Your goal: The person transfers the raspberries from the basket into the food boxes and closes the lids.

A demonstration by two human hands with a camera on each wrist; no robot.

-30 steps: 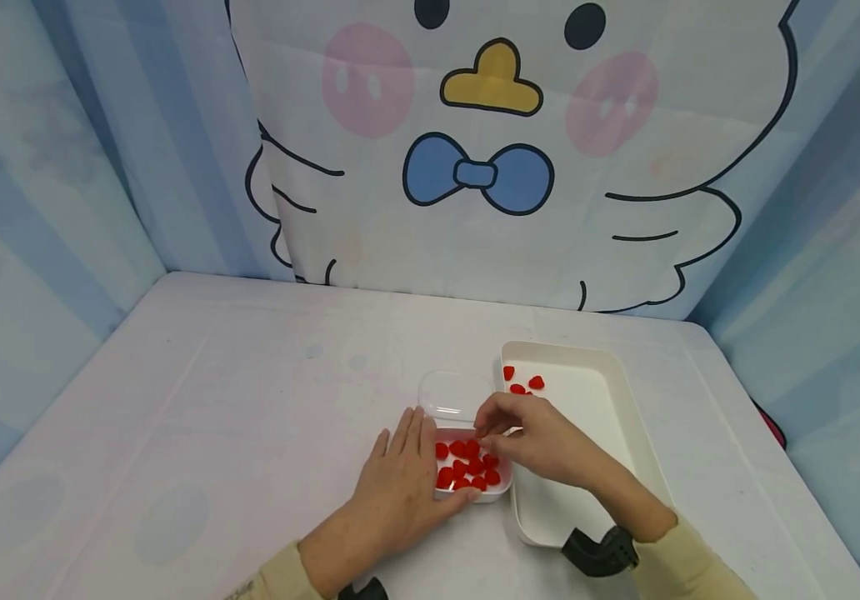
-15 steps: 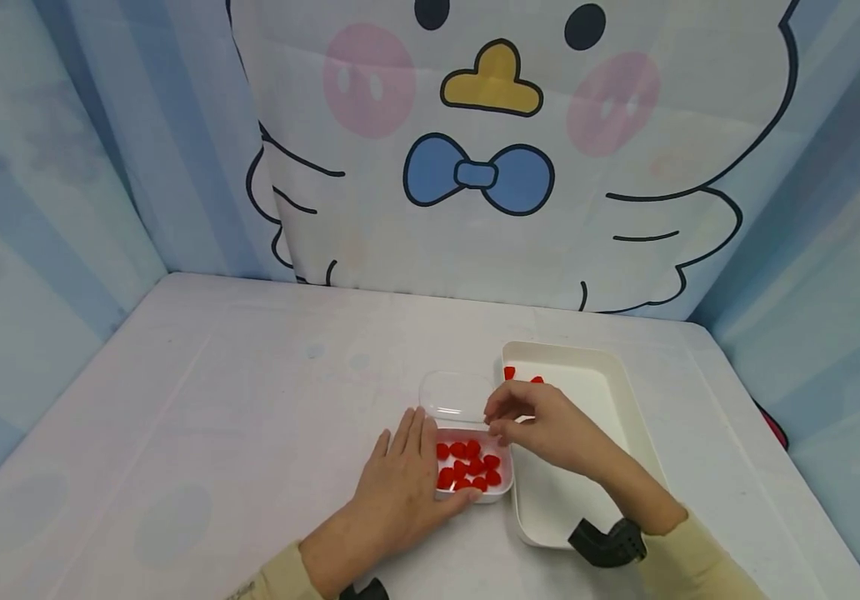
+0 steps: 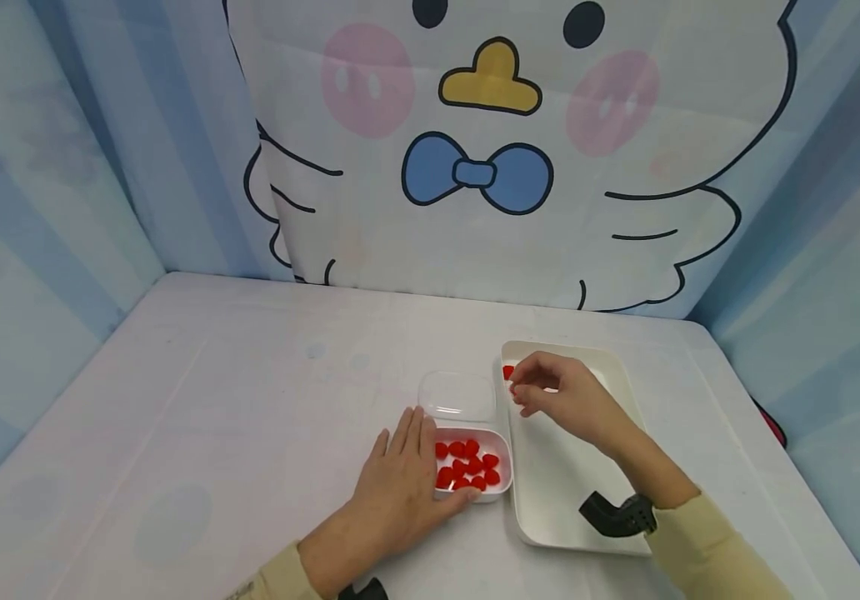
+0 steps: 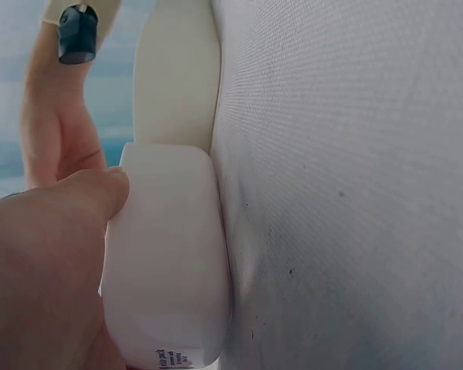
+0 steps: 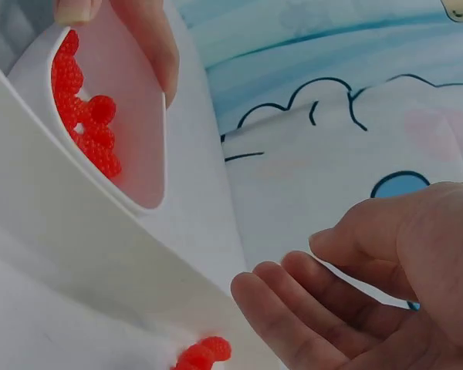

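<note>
A small white container (image 3: 492,498) holds several red raspberries (image 3: 474,465). My left hand (image 3: 398,492) lies along its left side with fingers straight, and the thumb touches the near rim. In the left wrist view that thumb (image 4: 112,193) rests at the top edge of the container (image 4: 166,254). Above the far left part of the white tray (image 3: 565,500) is my right hand (image 3: 568,400), its fingers loosely bent. The right wrist view shows nothing between its thumb and fingertips. Close below it are a few raspberries (image 5: 204,353) in the tray, partly hidden by the hand in the head view.
A clear plastic lid (image 3: 457,396) lies just behind the container. The tray stands directly against the container's right side. A white cloth (image 3: 250,400) covers the table, and printed fabric (image 3: 475,250) hangs at the back and both sides.
My right hand has moved from over the container's right edge back and right, over the tray. The left hand and the container have stayed in place.
</note>
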